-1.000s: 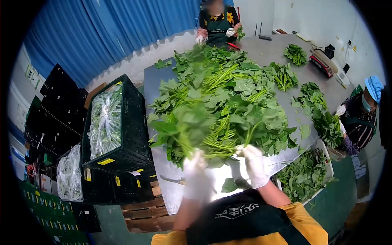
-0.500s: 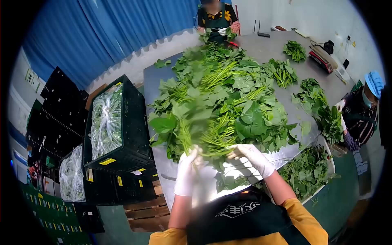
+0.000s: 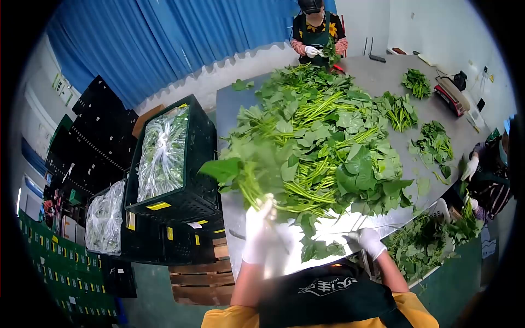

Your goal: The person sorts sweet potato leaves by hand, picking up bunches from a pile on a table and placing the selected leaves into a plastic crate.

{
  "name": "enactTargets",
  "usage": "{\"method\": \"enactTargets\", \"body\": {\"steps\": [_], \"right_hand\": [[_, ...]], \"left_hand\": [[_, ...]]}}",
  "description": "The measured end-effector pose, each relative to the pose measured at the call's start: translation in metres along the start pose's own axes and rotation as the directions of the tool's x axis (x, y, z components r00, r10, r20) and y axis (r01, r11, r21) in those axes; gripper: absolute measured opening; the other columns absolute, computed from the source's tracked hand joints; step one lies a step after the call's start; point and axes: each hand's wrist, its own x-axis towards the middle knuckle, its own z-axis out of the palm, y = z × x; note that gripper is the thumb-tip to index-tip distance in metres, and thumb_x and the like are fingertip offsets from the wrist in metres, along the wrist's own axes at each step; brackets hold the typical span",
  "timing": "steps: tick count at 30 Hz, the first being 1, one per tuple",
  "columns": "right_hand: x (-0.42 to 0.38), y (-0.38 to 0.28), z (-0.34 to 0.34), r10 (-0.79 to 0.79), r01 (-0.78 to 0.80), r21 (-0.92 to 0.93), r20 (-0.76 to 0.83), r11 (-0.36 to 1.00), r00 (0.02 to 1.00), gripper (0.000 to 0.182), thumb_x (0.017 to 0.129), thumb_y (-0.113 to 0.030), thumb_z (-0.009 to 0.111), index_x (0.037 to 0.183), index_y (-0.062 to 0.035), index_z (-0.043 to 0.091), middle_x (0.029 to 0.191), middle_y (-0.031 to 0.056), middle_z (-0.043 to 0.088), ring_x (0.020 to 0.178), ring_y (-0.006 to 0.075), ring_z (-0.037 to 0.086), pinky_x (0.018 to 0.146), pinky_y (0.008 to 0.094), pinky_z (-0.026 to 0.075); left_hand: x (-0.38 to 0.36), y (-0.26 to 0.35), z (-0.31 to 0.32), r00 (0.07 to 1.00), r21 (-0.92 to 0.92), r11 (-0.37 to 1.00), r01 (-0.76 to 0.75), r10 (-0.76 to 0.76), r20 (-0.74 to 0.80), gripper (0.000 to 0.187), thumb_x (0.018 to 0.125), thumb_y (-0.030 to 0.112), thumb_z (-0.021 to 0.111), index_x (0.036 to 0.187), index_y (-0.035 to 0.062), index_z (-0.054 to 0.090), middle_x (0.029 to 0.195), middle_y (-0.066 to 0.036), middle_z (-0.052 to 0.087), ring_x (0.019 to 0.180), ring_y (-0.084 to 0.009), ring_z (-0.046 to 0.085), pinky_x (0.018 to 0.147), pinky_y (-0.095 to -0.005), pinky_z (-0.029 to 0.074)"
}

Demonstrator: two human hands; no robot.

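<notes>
My left hand point(image 3: 259, 221), in a white glove, is closed around the stems of a bunch of leafy greens point(image 3: 247, 183) at the front left of the pile. One broad leaf sticks out to the left of that bunch. My right hand point(image 3: 371, 241), also gloved in white, is near the table's front edge, apart from the pile. Its fingers are partly hidden and blurred, and I cannot make out whether they hold anything. A large heap of long-stemmed greens point(image 3: 322, 136) covers the middle of the metal table point(image 3: 232, 115). Some loose leaves point(image 3: 320, 249) lie at the front edge.
Dark green crates point(image 3: 205, 158) with plastic-bagged greens stand at left. A crate of leaves point(image 3: 413, 246) sits at right. Smaller bunches point(image 3: 435, 143) and a red-fronted device point(image 3: 449, 99) are on the table's right side. One co-worker point(image 3: 317, 33) stands opposite, another point(image 3: 489, 169) at right.
My right hand has left the stems and moved right and down to the table's front edge. My left hand keeps its bunch. The right co-worker has lowered a bunch toward the crate.
</notes>
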Motion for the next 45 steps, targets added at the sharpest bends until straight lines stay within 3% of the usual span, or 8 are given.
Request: {"method": "enactTargets", "body": {"steps": [18,20,21,26,30,34,44,45], "right_hand": [[-0.01,-0.174,-0.086,-0.356,0.668,0.461,-0.594,0.584,0.721,0.018,0.075,-0.008,0.071,0.091,-0.0019,0.069,0.082,0.0045,0.064,0.071,0.009,0.057,0.064,0.0233,0.046],[-0.013,-0.176,-0.086,-0.303,0.695,0.465,-0.664,0.549,0.684,0.015,0.075,-0.006,0.07,0.089,-0.0014,0.069,0.081,0.0054,0.064,0.069,0.0098,0.057,0.064,0.0236,0.046],[-0.002,-0.165,-0.081,-0.397,0.748,0.253,-0.72,0.614,0.569,0.013,0.075,-0.004,0.069,0.088,-0.0012,0.069,0.078,0.0061,0.064,0.068,0.0109,0.057,0.063,0.024,0.046],[0.014,-0.128,-0.071,-0.151,0.487,0.141,-0.845,0.862,0.513,0.008,0.074,-0.002,0.069,0.082,-0.0001,0.068,0.072,0.0031,0.062,0.063,0.0097,0.055,0.058,0.0227,0.044],[-0.001,-0.103,-0.088,0.03,0.368,0.718,-0.476,0.591,0.879,0.005,0.078,-0.004,0.067,0.078,0.0009,0.068,0.071,0.0024,0.064,0.062,0.0092,0.056,0.058,0.0238,0.045],[0.0,-0.07,-0.048,-0.393,0.393,-0.001,-0.003,0.92,0.92,0.028,0.08,-0.034,0.068,0.085,-0.0068,0.071,0.078,0.0132,0.067,0.067,0.0256,0.064,0.065,0.0349,0.049],[-0.007,-0.162,-0.059,-0.714,0.833,0.058,-0.484,0.551,0.506,0.016,0.083,-0.013,0.066,0.093,-0.002,0.069,0.078,0.0088,0.067,0.066,0.0176,0.062,0.063,0.0283,0.049],[-0.011,-0.176,-0.061,-0.567,0.698,0.381,-0.409,0.606,0.715,0.016,0.083,-0.013,0.065,0.093,-0.0015,0.069,0.076,0.0066,0.066,0.065,0.013,0.06,0.062,0.0253,0.048]], "left_hand": [[-0.033,-0.04,0.041,0.946,0.419,0.903,0.09,-0.21,0.249,0.024,0.083,0.008,0.064,0.105,0.0016,0.066,0.068,0.005,0.052,0.055,-0.0012,0.042,0.048,-0.0172,0.031],[-0.031,-0.045,0.027,0.831,0.554,0.761,-0.337,-0.036,0.555,0.013,0.084,0.011,0.062,0.094,0.0033,0.066,0.07,0.005,0.05,0.06,-0.0027,0.044,0.051,-0.0195,0.034],[-0.04,-0.037,0.038,0.903,0.484,0.868,0.11,-0.29,0.316,0.008,0.085,0.014,0.06,0.085,0.006,0.063,0.071,0.004,0.048,0.063,-0.0048,0.046,0.053,-0.0216,0.036],[-0.049,-0.02,0.046,0.931,0.406,0.89,0.208,-0.307,0.196,0.007,0.086,0.014,0.058,0.087,0.0067,0.059,0.073,0.003,0.049,0.065,-0.0062,0.049,0.054,-0.0219,0.039],[-0.057,-0.004,0.048,0.98,0.231,0.956,0.178,-0.194,0.05,0.009,0.086,0.009,0.057,0.093,0.0034,0.057,0.078,0.0,0.052,0.071,-0.0083,0.052,0.059,-0.0227,0.041],[-0.051,0.0,0.037,0.999,0.25,0.968,0.02,-0.032,0.043,0.017,0.083,0.004,0.058,0.1,-0.0001,0.057,0.087,-0.005,0.058,0.078,-0.011,0.055,0.069,-0.0236,0.044],[-0.051,-0.044,0.017,0.986,0.364,0.926,-0.098,0.041,0.16,0.02,0.078,-0.005,0.056,0.096,0.0027,0.059,0.095,-0.006,0.057,0.081,-0.0147,0.056,0.07,-0.0275,0.047],[-0.048,-0.054,0.01,0.972,0.43,0.887,-0.168,0.077,0.222,0.022,0.074,-0.005,0.056,0.094,0.004,0.06,0.095,-0.009,0.056,0.081,-0.0181,0.056,0.07,-0.0294,0.047]]}}
